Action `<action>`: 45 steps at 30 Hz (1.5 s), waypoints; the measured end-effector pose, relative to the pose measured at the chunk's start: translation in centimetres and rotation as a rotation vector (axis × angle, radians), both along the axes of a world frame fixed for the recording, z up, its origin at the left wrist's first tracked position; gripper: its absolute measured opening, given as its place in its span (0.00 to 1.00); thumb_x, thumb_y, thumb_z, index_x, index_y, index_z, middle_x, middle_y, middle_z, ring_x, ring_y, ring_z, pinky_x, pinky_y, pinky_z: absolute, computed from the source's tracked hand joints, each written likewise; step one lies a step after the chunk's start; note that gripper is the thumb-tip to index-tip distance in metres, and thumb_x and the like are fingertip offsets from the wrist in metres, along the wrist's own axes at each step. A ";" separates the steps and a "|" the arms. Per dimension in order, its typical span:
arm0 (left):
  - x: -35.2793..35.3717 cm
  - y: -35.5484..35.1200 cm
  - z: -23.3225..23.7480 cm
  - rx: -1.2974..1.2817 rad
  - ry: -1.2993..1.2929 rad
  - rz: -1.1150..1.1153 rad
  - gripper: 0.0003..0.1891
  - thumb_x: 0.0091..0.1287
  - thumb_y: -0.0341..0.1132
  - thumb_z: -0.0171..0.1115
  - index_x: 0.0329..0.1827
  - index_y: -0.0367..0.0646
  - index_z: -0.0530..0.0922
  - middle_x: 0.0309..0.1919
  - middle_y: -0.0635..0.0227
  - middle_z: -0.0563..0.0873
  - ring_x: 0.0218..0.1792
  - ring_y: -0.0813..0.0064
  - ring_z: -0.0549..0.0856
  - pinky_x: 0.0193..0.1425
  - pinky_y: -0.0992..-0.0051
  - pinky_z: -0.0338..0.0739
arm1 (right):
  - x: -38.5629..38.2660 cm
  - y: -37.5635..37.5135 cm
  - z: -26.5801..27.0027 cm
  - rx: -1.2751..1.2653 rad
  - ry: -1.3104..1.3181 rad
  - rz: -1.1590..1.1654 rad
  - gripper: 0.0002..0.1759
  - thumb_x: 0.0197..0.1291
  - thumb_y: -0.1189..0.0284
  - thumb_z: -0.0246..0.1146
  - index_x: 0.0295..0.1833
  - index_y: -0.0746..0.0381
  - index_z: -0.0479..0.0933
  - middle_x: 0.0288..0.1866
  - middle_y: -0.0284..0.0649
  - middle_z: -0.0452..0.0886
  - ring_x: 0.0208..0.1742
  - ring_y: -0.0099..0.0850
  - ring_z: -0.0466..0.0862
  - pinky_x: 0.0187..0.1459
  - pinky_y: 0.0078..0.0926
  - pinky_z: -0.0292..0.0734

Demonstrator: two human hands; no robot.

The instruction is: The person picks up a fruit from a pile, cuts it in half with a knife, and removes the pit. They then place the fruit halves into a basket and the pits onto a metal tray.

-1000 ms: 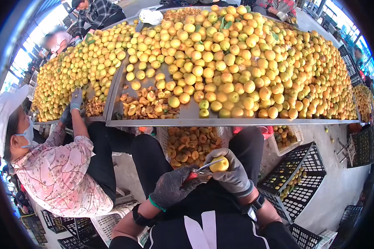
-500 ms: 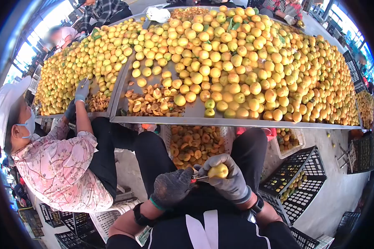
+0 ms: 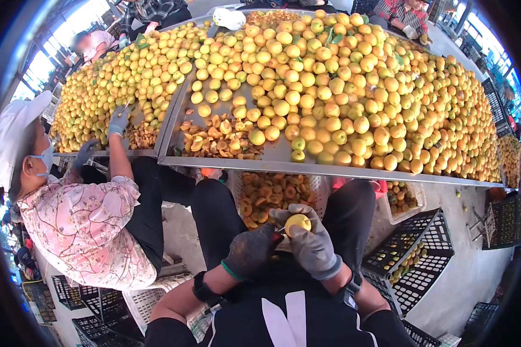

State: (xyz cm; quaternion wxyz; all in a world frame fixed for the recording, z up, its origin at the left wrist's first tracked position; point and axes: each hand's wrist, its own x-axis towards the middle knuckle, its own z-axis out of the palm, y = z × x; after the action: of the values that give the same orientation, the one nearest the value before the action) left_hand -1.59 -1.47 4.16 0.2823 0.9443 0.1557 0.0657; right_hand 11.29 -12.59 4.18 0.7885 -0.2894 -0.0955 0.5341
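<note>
My right hand (image 3: 315,247), in a light grey glove, is closed around a yellow apricot (image 3: 298,223) above my lap. Close beside it, my left hand (image 3: 250,253) in a darker glove is wrapped round a small knife (image 3: 279,235) with some red at the handle. The knife meets the near left side of the apricot; most of its blade is hidden. Just beyond both hands, a white crate (image 3: 235,184) between my knees holds many cut apricot halves (image 3: 266,194).
A metal-edged table (image 3: 330,169) piled with whole apricots (image 3: 353,98) spans the front, with cut pieces (image 3: 217,139) near its edge. A masked co-worker (image 3: 81,225) sits at left with a knife. Black crates (image 3: 425,277) stand at right; other people work across the table.
My hands have moved slightly away from my body, and the knife is now closer against the apricot. The co-worker's two gloved hands have drawn apart. The view has shifted a little.
</note>
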 end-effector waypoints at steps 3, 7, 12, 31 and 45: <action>0.8 -0.2 0.3 -0.398 0.142 0.145 0.22 0.59 0.41 0.67 0.51 0.37 0.72 0.37 0.50 0.82 0.41 0.49 0.84 0.41 0.56 0.78 | 1.9 -0.1 -1.0 -0.054 -0.200 0.050 0.19 0.68 0.77 0.57 0.62 0.59 0.64 0.62 0.45 0.74 0.60 0.33 0.78 0.58 0.26 0.76; 1.4 -0.5 0.5 -0.494 0.156 0.107 0.23 0.62 0.41 0.64 0.54 0.36 0.70 0.40 0.48 0.83 0.43 0.45 0.83 0.44 0.55 0.78 | 1.6 -0.3 -1.0 -0.081 -0.436 0.069 0.21 0.67 0.64 0.58 0.60 0.63 0.67 0.61 0.45 0.75 0.58 0.33 0.78 0.62 0.29 0.71; 0.4 -0.8 -2.2 -0.405 0.029 -0.027 0.27 0.64 0.42 0.62 0.61 0.33 0.68 0.41 0.42 0.83 0.43 0.46 0.83 0.45 0.55 0.78 | 0.7 0.0 -1.9 -0.001 -0.197 0.080 0.27 0.64 0.59 0.62 0.62 0.64 0.67 0.60 0.42 0.76 0.57 0.32 0.78 0.63 0.31 0.68; 0.6 -0.8 -2.8 -0.401 0.028 0.128 0.23 0.67 0.42 0.59 0.58 0.36 0.71 0.35 0.44 0.83 0.37 0.45 0.84 0.39 0.53 0.77 | 0.9 0.4 -3.7 -0.108 -0.395 -0.003 0.27 0.70 0.61 0.58 0.67 0.65 0.65 0.62 0.42 0.75 0.61 0.31 0.75 0.66 0.30 0.67; 0.2 -0.2 -3.3 -0.129 0.055 0.110 0.32 0.66 0.41 0.59 0.69 0.34 0.62 0.32 0.46 0.84 0.34 0.48 0.85 0.38 0.55 0.79 | 0.0 0.3 -2.3 -0.136 -0.029 0.057 0.22 0.70 0.65 0.56 0.65 0.62 0.67 0.60 0.44 0.76 0.62 0.34 0.75 0.66 0.34 0.67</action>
State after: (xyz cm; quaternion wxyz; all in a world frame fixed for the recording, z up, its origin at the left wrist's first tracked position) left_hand -1.39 -1.70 0.86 0.3340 0.9156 0.2191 0.0451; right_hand 11.31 -12.25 1.93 0.7500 -0.3471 -0.0786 0.5574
